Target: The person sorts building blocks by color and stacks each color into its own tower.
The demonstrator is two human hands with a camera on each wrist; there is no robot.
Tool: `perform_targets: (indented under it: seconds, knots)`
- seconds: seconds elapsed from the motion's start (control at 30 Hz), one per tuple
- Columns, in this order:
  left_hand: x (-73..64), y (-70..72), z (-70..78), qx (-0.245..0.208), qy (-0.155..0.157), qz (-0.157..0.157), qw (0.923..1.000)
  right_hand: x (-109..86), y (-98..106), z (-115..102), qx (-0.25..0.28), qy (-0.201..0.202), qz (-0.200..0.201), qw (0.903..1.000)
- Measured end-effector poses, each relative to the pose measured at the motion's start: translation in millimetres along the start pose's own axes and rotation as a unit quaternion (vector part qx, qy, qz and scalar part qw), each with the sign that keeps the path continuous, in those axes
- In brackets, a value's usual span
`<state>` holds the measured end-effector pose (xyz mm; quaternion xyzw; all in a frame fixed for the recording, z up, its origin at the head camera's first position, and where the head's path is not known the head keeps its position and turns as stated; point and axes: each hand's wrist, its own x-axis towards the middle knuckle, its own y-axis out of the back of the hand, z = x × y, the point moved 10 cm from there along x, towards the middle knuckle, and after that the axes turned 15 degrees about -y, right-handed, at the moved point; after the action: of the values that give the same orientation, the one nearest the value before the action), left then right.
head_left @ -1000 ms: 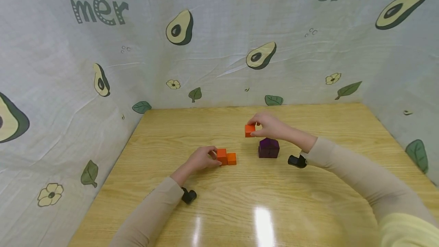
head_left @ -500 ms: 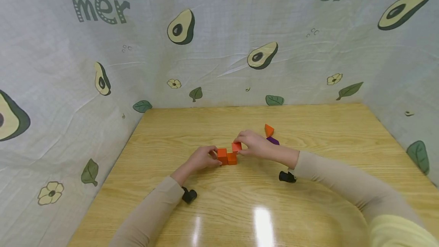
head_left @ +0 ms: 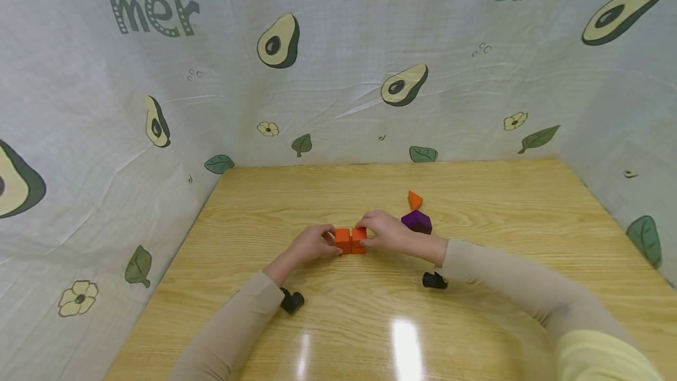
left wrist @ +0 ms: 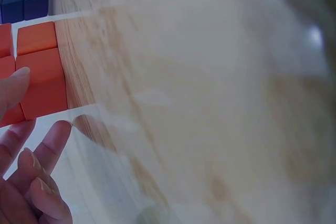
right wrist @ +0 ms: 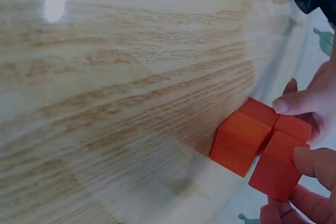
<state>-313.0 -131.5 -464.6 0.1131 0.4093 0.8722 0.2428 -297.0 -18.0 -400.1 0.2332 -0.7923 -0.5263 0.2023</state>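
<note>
My left hand (head_left: 311,244) holds the left side of a small stack of orange-red cubes (head_left: 342,241), its thumb on the near side. From the right, my right hand (head_left: 388,232) pinches a red cube (right wrist: 278,165) between thumb and fingers. That cube sits right at the top of an orange cube (right wrist: 239,141), beside the left stack. A narrow gap shows between the two upper cubes in the head view. In the left wrist view the cubes form a compact group, with the left thumb (left wrist: 16,87) across them.
A purple block (head_left: 416,222) with a peaked top stands behind the right wrist, also seen as dark blocks (left wrist: 26,2) in the left wrist view. An orange pointed block (head_left: 415,200) lies behind it. Printed cloth (head_left: 338,75) hangs around the wooden table (head_left: 349,322).
My right hand has brought the red cube left and down from above the purple block onto the orange cube. The purple and pointed blocks have come into fuller view. My left hand stays in place.
</note>
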Motion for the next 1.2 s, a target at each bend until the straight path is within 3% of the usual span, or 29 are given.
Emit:
perform_targets:
  seconds: [0.37, 0.67, 0.9, 1.1, 1.2]
  knots:
    - [2.8, -1.6, -2.1, 0.004, -0.005, -0.004, 1.0, 2.9, -10, 5, 0.033, -0.032, -0.019, 0.9987]
    - [0.6, -0.5, 1.6, 0.011, -0.007, -0.001, 0.9999, 3.7, -15, 11, 0.094, -0.045, -0.027, 0.9942]
    - [0.8, -0.9, 1.9, 0.019, -0.013, -0.003, 0.9997, 4.7, -18, 13, 0.109, -0.045, -0.016, 0.9929]
    - [2.2, -1.8, 0.9, 0.02, -0.014, -0.004, 0.9997, 3.8, -31, 23, 0.118, -0.091, -0.036, 0.9882]
    - [2.5, -1.6, 0.2, 0.02, -0.012, -0.004, 0.9997, 3.1, -37, 30, 0.145, -0.131, -0.052, 0.9794]
